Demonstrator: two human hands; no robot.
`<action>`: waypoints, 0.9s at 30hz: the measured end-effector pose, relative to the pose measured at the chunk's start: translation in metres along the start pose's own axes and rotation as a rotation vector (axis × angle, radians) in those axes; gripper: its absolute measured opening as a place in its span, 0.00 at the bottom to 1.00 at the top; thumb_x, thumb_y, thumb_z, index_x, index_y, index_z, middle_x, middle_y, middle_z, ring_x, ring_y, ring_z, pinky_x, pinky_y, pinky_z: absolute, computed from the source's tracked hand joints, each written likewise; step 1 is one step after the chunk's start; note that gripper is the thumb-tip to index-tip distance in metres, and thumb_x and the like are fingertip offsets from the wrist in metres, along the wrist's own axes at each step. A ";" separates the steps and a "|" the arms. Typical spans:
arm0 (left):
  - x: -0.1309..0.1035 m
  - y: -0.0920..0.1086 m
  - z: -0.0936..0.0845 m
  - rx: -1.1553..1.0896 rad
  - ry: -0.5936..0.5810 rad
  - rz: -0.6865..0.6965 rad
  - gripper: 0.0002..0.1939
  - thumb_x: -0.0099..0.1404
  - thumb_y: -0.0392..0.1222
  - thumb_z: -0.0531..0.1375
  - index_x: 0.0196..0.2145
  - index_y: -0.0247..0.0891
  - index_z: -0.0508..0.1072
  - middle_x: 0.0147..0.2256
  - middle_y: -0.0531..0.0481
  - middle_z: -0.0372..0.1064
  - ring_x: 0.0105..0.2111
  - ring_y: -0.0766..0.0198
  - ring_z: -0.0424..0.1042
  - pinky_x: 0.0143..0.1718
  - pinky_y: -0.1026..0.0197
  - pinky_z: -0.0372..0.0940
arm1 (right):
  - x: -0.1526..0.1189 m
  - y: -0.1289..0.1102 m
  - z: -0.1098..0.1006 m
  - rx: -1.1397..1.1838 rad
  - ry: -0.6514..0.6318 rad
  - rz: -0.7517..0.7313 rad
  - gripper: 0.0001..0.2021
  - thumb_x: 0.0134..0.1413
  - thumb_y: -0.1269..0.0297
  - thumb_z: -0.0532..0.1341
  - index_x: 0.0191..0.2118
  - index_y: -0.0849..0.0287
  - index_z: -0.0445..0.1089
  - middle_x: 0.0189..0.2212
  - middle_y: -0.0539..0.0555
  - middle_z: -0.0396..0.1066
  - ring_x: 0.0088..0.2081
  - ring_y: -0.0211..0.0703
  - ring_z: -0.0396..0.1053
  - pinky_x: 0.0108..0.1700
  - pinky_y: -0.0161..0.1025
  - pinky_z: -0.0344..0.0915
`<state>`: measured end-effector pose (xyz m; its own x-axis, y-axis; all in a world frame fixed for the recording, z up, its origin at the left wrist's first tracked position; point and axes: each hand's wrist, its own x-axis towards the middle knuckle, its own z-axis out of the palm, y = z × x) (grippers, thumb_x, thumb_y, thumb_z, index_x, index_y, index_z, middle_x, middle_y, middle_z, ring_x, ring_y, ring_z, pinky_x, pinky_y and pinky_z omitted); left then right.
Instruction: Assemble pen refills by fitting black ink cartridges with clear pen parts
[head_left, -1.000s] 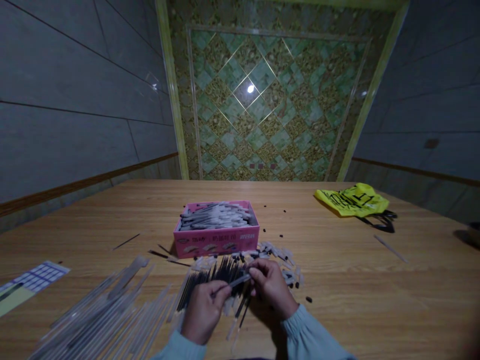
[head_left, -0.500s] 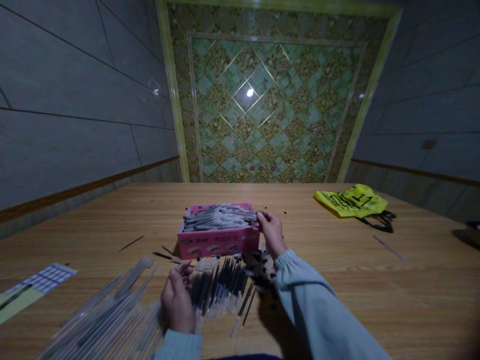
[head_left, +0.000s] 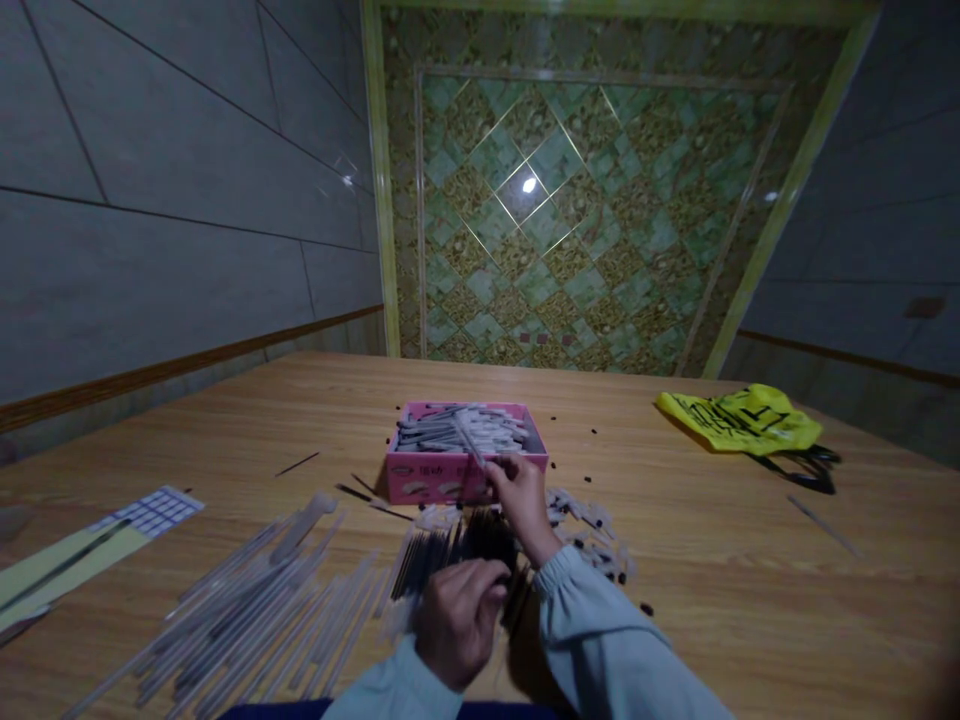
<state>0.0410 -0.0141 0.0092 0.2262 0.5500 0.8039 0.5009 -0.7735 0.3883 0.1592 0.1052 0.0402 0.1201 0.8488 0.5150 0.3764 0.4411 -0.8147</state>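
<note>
My right hand (head_left: 519,500) is at the front of a pink box (head_left: 439,480), its thumb and fingers pinched on a slim pale pen (head_left: 469,438) that slants up over the heap. The box is filled with many similar grey and white pens (head_left: 427,432). Nearer to me, my left hand (head_left: 459,615) is closed with curled fingers above the row of thin dark pen refills (head_left: 427,565); whatever it may hold is hidden. Clear pen tubes (head_left: 247,610) lie in a loose pile to its left.
Small whitish pieces and black plugs (head_left: 592,530) are scattered right of the box. A yellow bag (head_left: 742,418) with black straps lies at the right. A checked and yellow paper strip (head_left: 112,540) is at the left. Tiled walls stand around the wooden table (head_left: 712,560).
My right hand has moved from the box's right end to its front and now shows a pen. My left hand has shifted right, over the refills. The view has turned slightly left.
</note>
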 end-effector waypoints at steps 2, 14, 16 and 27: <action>0.002 0.002 0.001 0.005 0.010 -0.010 0.18 0.67 0.43 0.45 0.35 0.38 0.74 0.26 0.43 0.74 0.26 0.61 0.74 0.29 0.62 0.66 | 0.010 0.002 0.003 -0.010 0.014 -0.014 0.11 0.50 0.61 0.57 0.33 0.62 0.73 0.26 0.55 0.75 0.27 0.44 0.71 0.31 0.38 0.67; 0.000 0.000 0.005 -0.047 -0.042 -0.090 0.14 0.66 0.39 0.47 0.32 0.37 0.71 0.24 0.46 0.71 0.25 0.61 0.71 0.27 0.62 0.62 | 0.090 0.023 -0.011 -0.171 0.078 -0.055 0.08 0.47 0.68 0.58 0.31 0.65 0.73 0.23 0.56 0.74 0.26 0.44 0.71 0.32 0.38 0.66; 0.000 0.000 0.006 -0.040 -0.054 -0.094 0.14 0.66 0.39 0.46 0.32 0.37 0.71 0.24 0.46 0.71 0.25 0.62 0.71 0.27 0.62 0.61 | 0.094 0.026 -0.018 -0.215 0.092 -0.048 0.08 0.47 0.69 0.57 0.31 0.65 0.73 0.24 0.57 0.74 0.28 0.45 0.71 0.33 0.39 0.66; 0.000 0.014 0.006 0.130 0.077 0.085 0.24 0.68 0.47 0.38 0.29 0.38 0.69 0.19 0.48 0.68 0.20 0.62 0.68 0.23 0.61 0.58 | -0.021 -0.024 0.026 -0.197 -0.598 -0.498 0.05 0.47 0.68 0.64 0.32 0.53 0.75 0.30 0.49 0.75 0.34 0.41 0.69 0.38 0.34 0.63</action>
<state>0.0527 -0.0227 0.0123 0.2098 0.4549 0.8655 0.5879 -0.7660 0.2601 0.1237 0.0847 0.0418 -0.5963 0.6028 0.5302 0.4182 0.7970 -0.4357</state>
